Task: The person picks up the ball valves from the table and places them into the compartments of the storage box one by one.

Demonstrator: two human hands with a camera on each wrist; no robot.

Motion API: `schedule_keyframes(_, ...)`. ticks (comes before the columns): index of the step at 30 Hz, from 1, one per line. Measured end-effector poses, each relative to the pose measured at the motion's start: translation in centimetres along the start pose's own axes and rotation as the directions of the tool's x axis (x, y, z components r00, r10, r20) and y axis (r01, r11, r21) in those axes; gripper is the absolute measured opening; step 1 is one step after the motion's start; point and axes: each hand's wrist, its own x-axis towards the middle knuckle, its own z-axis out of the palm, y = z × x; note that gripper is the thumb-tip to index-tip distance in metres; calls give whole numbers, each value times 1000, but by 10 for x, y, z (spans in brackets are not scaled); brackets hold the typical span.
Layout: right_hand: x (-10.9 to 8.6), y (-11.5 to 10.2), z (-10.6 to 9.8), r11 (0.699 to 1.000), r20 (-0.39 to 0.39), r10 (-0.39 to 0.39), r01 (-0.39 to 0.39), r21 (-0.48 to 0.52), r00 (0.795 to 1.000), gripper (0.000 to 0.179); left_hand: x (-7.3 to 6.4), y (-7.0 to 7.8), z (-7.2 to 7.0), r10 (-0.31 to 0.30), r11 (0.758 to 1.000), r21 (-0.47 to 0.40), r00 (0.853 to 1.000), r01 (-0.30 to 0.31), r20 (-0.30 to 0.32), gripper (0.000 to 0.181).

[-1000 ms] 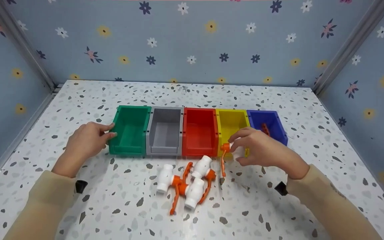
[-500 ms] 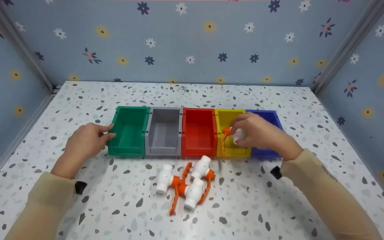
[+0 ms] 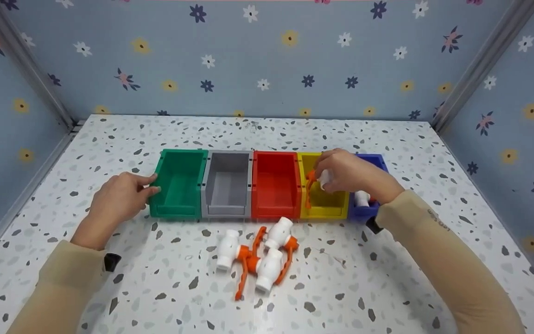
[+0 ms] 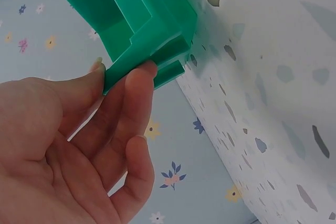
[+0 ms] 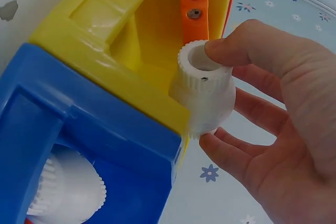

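My right hand (image 3: 355,172) pinches a white plastic ball valve (image 5: 207,95) with an orange lever handle (image 5: 195,11). It holds the valve over the yellow bin (image 3: 323,213), with the lever toward the red bin's side. Thumb and fingers grip the white body, whose open end shows in the right wrist view. At the far left end of the row, my left hand (image 3: 119,197) pinches the side rim of the green bin (image 4: 149,30) between thumb and fingers. Another white valve (image 5: 73,187) lies in the blue bin (image 3: 364,212), partly hidden by the right arm in the head view.
Between the green and yellow bins stand a grey bin (image 3: 226,211) and a red bin (image 3: 275,211), all joined in a row. Three more ball valves (image 3: 270,270) lie in a cluster on the speckled table (image 3: 179,297) before them. Flower-patterned walls (image 3: 267,55) enclose the back and sides.
My right hand has carried the ball valve from in front of the yellow bin up and back over it. My left hand keeps its grip on the green bin.
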Motion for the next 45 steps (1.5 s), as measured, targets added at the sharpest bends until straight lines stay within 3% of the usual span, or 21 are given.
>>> schedule_keyframes(9, 14, 3, 3, 1000, 29, 20, -20, -12, 999, 24, 0, 0, 0, -18, 1000, -5, 1000, 18, 10, 52)
schedule_keyframes(14, 19, 4, 7, 999, 55, 13, -11, -36, 998, 26, -1, 1, 0, 0, 1000, 9, 1000, 0, -3, 52)
schedule_keyframes(23, 25, -5, 17, 991, 129, 108, -96, -96, 986, 30, -1, 0, 1, -5, 1000, 15, 1000, 5, 14, 53)
schedule_keyframes(32, 23, -20, 21, 968, 133, 198, -172, -183, 971, 27, 1, 0, 1, 5, 1000, 15, 1000, -5, 7, 52)
schedule_keyframes(45, 26, -20, 24, 950, 100, 141, -107, -292, 985, 18, 0, 1, 1, 20, 1000, 24, 1000, -20, -15, 50)
